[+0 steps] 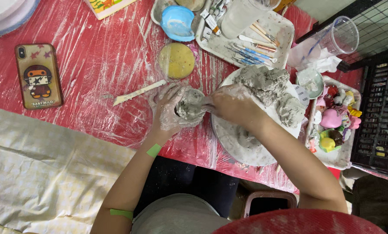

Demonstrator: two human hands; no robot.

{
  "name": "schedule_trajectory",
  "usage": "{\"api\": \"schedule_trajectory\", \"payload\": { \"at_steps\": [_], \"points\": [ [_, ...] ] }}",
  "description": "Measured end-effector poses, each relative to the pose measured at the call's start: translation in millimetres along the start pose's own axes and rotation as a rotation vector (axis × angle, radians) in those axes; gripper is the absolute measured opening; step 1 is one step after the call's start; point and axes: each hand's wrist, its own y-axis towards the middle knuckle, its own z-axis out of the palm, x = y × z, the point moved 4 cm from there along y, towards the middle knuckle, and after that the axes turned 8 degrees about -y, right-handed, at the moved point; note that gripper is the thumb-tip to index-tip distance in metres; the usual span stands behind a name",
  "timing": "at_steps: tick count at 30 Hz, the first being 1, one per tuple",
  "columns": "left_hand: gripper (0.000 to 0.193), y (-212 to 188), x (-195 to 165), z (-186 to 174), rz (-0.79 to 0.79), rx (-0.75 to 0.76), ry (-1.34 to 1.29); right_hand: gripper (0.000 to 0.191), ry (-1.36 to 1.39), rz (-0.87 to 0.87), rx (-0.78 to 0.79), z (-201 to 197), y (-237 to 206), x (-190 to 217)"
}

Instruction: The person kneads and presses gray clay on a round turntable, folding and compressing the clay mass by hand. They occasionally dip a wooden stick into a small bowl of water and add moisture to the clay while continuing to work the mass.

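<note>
Two clay-smeared hands work a small grey clay bowl point(190, 104) just above a bench point(94, 56) covered in red cloth and clear plastic wrap. The left hand point(170, 112) cups the bowl from outside, fingers curled closed around its wall. The right hand point(231, 104) pinches the opposite rim, fingertips pressed into the clay. To shape it well, the cupping hand would best support the wall while the pinching fingers press gently and evenly, so the rim does not thin or split. Just right of the bowl, under the right wrist, sits a round white board point(246, 151) carrying loose lumps of grey clay point(265, 82). Near the left hand lie a flat wooden stick point(137, 92) and a yellow disc point(176, 60). Farther off are a tray of modelling tools point(254, 41), a blue bowl point(177, 22), a phone in a cartoon case point(38, 76) and a tray of small colourful figures point(334, 125).
</note>
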Motion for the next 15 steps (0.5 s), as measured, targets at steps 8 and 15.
{"api": "schedule_trajectory", "payload": {
  "at_steps": [8, 15],
  "points": [
    [0.094, -2, 5, 2, -0.018, 0.015, 0.037, 0.016, -0.509, -0.157, -0.191, -18, 23, 59],
    [0.092, 3, -8, -6, 0.021, 0.009, 0.026, 0.022, 0.067, 0.117, 0.363, -3, 67, -22]
  ]
}}
